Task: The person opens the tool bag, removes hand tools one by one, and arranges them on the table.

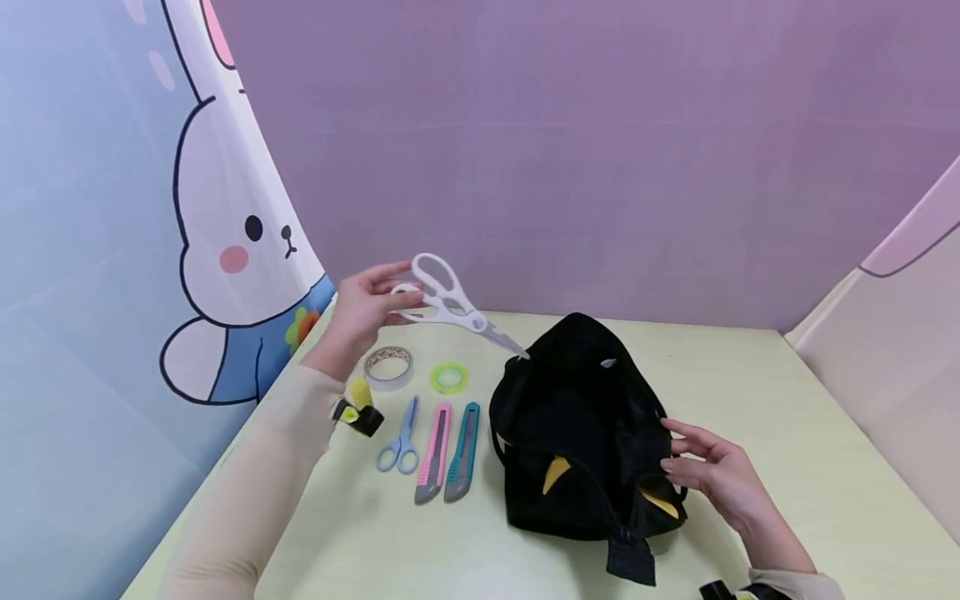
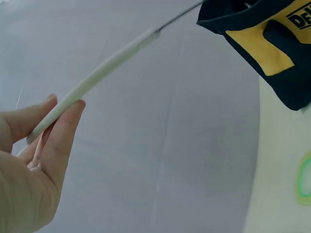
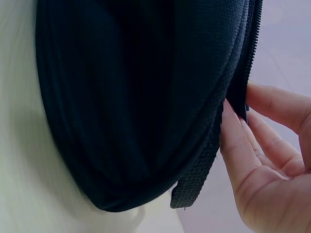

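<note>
My left hand pinches white-handled scissors by the finger loops, thumb on one side and fingers on the other. Their blades slant down to the right, and the tip meets the left rim of a black zip bag in the head view; whether it touches cannot be told. In the left wrist view the scissors appear edge-on, with yellow patches on the bag. The bag gapes at the top, its inside dark. At its right edge my right hand pinches the fabric beside the zip, also seen in the right wrist view.
Left of the bag lie a wide tape roll, a small green tape roll, blue scissors, a pink cutter and a teal cutter. A purple cloth wall stands behind the pale table.
</note>
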A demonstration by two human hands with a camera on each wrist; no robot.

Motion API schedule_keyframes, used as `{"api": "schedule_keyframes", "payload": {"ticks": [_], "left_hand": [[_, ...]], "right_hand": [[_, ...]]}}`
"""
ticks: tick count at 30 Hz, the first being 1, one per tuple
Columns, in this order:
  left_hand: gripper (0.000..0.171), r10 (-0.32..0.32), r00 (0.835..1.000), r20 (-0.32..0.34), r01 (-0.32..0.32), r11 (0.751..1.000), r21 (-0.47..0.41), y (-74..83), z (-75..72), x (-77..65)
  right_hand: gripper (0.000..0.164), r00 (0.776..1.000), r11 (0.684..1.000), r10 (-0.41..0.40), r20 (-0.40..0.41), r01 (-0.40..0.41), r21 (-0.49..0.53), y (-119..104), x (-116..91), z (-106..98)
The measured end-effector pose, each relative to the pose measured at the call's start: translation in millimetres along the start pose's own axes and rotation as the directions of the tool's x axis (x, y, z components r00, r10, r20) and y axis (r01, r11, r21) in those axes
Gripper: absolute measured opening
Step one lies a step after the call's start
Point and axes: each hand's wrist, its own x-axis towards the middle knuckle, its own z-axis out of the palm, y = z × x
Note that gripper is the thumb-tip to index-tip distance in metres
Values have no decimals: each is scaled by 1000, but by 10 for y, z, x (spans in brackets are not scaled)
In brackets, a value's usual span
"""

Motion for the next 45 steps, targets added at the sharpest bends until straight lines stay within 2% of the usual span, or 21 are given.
{"api": "schedule_keyframes", "payload": {"ticks": [6, 10, 14, 18, 20, 23, 25, 27, 30, 32, 35, 39, 42, 44, 45], "left_hand": [[59, -21, 997, -78, 8, 986, -166, -113, -334, -217], [54, -1, 992, -125, -30, 969, -246, -175, -503, -403], [48, -21, 972, -234, -66, 932, -358, -227, -656, -628], [52, -83, 943, -322, -94, 863, -496, -286, -785, -855], [56, -102, 938, -331, -112, 815, -569, -329, -847, -958], [54, -88, 936, -340, -169, 736, -656, -412, -931, -1101], [48, -59, 935, -349, -221, 672, -706, -481, -984, -1201], [44, -38, 927, -372, -272, 614, -741, -552, -1028, -1304], [43, -30, 909, -416, -330, 557, -762, -656, -1086, -1460], [45, -50, 893, -447, -358, 524, -773, -721, -1118, -1561], [50, -104, 866, -490, -376, 511, -773, -808, -1151, -1700], [54, -215, 809, -547, -369, 537, -758, -898, -1167, -1859], [54, -263, 770, -581, -371, 555, -744, -956, -1139, -1942], [53, -259, 772, -581, -379, 546, -747, -1005, -1105, -1983], [53, -251, 778, -576, -382, 539, -751, -1032, -1086, -2003]], "right_hand": [[58, 1000, 1000, 6, -2, -6, -7, -4, -9, -8], [58, 1000, 1000, 8, -7, -8, -4, 3, -19, 5], [58, 1000, 1000, 6, 3, -6, 4, 11, -22, 21], [58, 1000, 1000, -1, 8, 1, 2, 5, -20, 30], [58, 1000, 1000, -4, 6, 4, 3, 1, -20, 32], [57, 1000, 1000, -6, 8, 6, 5, 2, -23, 34], [57, 1000, 1000, -7, 10, 7, 6, 7, -24, 34], [57, 1000, 1000, -9, 11, 9, 5, 12, -25, 35], [57, 1000, 1000, -7, 7, 7, -1, 21, -28, 36], [57, 1000, 1000, -2, 1, 2, -6, 24, -27, 38], [57, 1000, 1000, 5, -7, -5, -13, 27, -25, 41], [57, 1000, 1000, 14, -12, -14, -20, 28, -20, 46], [57, 1000, 1000, 16, -14, -16, -24, 27, -19, 45], [58, 1000, 1000, 17, -17, -17, -21, 25, -22, 41], [58, 1000, 1000, 16, -18, -17, -20, 24, -24, 38]]}}
